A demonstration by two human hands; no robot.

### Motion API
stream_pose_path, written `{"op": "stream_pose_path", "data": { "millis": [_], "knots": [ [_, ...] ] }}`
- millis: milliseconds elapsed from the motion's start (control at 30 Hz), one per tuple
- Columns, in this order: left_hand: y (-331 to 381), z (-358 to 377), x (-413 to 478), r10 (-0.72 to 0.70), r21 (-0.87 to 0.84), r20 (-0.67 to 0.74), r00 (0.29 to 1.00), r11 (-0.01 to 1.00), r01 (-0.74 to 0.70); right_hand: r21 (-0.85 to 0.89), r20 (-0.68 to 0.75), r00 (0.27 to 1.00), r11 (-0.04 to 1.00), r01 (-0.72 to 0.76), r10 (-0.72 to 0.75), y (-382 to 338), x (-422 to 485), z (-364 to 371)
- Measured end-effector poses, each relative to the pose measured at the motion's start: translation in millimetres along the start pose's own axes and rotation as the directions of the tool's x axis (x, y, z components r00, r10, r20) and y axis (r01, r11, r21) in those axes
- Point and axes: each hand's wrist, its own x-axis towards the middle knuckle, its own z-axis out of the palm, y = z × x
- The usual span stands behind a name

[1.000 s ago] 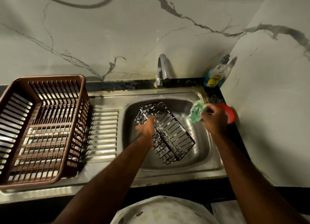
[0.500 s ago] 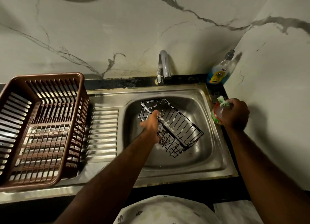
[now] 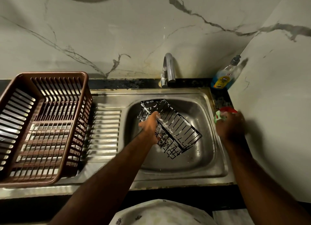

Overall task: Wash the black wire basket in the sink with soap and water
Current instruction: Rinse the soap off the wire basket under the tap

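The black wire basket (image 3: 176, 128) lies tilted in the steel sink (image 3: 198, 157), its wires streaked with white foam. My left hand (image 3: 150, 126) grips its near-left rim and holds it up off the sink floor. My right hand (image 3: 230, 126) is at the sink's right edge, blurred, holding a green scrub pad (image 3: 219, 117) against a red soap dish (image 3: 227, 109) on the counter. A blue dish-soap bottle (image 3: 222, 80) stands in the back right corner.
A chrome tap (image 3: 169, 68) rises behind the sink with no water running. A brown plastic dish rack (image 3: 43, 123) sits on the ribbed drainboard (image 3: 104, 132) to the left. Marble walls close in behind and on the right.
My right hand carried the green pad from above the basket to the red soap dish on the right. My left hand tipped the basket a little and kept its grip.
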Motion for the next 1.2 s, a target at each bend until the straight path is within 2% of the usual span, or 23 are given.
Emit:
{"op": "stream_pose_path", "data": {
  "millis": [167,267,400,567,700,900,1200],
  "knots": [
    [1,-1,-2,0.003,0.009,-0.007,1.0,1.0,-0.003,0.052,-0.053,0.998,0.998,0.038,-0.035,-17,-5,-14],
    [3,-4,-2,-0.002,0.0,0.017,1.0,1.0,0.002,0.18,-0.111,0.988,0.975,0.128,-0.11,-33,-2,-3],
    [11,-12,2,0.001,-0.011,0.03,1.0,1.0,0.0,0.394,0.048,0.99,0.913,0.103,-0.132,-81,9,25],
    [21,-21,10,0.002,-0.016,0.07,0.998,1.0,-0.001,0.404,0.232,0.936,0.902,0.154,-0.264,-143,23,55],
    [25,-25,12,-0.005,0.0,0.066,0.998,1.0,0.005,0.347,0.385,0.889,0.931,0.11,-0.249,-176,35,81],
    [26,-33,14,-0.032,0.023,0.081,0.996,0.999,0.031,0.324,0.447,0.883,0.946,-0.008,-0.146,-193,47,105],
    [15,-41,29,-0.065,0.067,0.08,0.995,0.996,0.06,0.351,0.436,0.89,0.936,-0.029,-0.135,-198,53,115]
  ]
}}
